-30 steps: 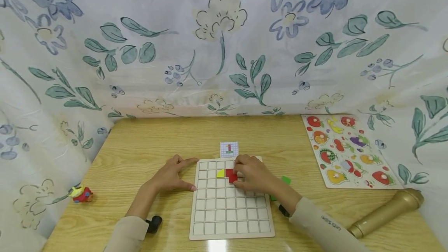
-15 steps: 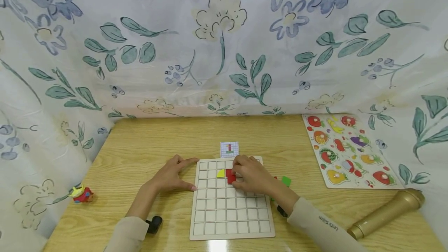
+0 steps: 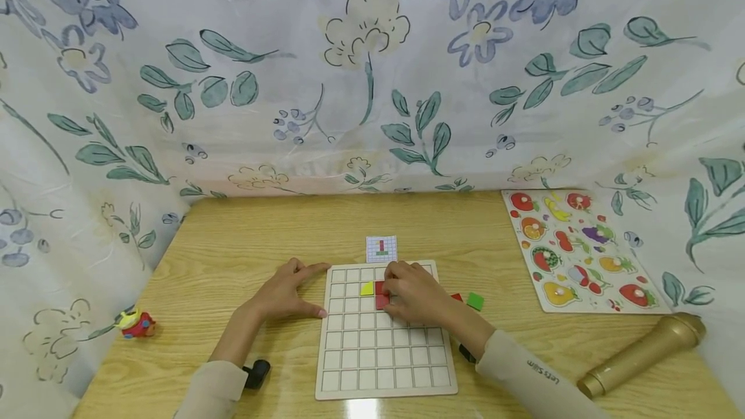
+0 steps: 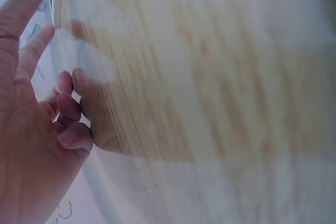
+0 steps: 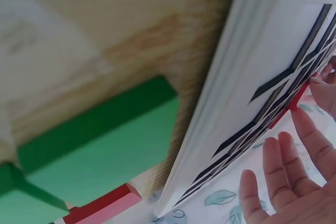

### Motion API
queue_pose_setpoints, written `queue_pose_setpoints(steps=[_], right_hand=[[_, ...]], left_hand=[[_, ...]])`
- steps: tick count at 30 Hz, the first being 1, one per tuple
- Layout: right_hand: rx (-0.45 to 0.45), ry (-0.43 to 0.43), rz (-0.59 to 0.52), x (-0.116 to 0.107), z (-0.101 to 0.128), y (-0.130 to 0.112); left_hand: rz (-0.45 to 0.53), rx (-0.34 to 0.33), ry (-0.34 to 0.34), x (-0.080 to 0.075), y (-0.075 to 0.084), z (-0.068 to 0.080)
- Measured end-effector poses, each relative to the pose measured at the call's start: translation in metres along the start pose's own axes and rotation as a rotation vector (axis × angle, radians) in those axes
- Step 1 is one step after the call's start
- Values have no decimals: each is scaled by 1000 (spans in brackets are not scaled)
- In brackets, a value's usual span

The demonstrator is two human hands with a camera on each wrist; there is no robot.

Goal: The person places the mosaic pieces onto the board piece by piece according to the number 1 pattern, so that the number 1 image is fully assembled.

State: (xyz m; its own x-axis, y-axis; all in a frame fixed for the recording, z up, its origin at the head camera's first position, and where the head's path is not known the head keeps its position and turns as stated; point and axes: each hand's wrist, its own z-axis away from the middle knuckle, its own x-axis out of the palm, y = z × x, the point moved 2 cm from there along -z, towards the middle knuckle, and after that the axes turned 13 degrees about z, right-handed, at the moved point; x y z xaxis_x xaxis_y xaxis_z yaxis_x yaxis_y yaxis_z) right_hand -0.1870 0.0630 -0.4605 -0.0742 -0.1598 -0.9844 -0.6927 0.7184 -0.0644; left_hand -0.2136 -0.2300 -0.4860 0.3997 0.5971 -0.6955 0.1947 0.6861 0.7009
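A pale wooden grid board (image 3: pixel 384 361) lies on the table. In its upper part sit a yellow piece with a slanted side (image 3: pixel 367 288) and a red square tile (image 3: pixel 380 287). Directly below that one, my right hand (image 3: pixel 416 293) pinches a second red square tile (image 3: pixel 381 302) at its cell, thumb and finger at its right side. In the right wrist view red (image 5: pixel 299 95) shows at those fingertips, the other fingers spread. My left hand (image 3: pixel 285 290) rests at the board's left edge, thumb and index finger extended against it; its other fingers bend loosely in the left wrist view.
A small pattern card (image 3: pixel 381 249) lies beyond the board. To the right are a green square (image 3: pixel 475 301) and a red piece (image 3: pixel 456 297), a fruit puzzle board (image 3: pixel 582 251) and a gold microphone (image 3: pixel 643 354). A small toy (image 3: pixel 136 323) stands at left.
My right hand has shifted slightly left with the lower red tile, which now lines up under the upper one. The left hand and the board have stayed put.
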Motion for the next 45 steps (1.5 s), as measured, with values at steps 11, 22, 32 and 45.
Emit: queue_pose_setpoints(steps=[11,22,32,45], right_hand=[[-25,23,39,1,3,-1],[53,34,-33,-12,16,18],[110,41,-31,-21,44,54],[117,39,0,-15,73,76]], left_hand=[[12,-3,-3,0,2,1],[15,-5,-10,1,0,0],[7,-7,4,1,-2,-1],[20,-7,6,0,2,1]])
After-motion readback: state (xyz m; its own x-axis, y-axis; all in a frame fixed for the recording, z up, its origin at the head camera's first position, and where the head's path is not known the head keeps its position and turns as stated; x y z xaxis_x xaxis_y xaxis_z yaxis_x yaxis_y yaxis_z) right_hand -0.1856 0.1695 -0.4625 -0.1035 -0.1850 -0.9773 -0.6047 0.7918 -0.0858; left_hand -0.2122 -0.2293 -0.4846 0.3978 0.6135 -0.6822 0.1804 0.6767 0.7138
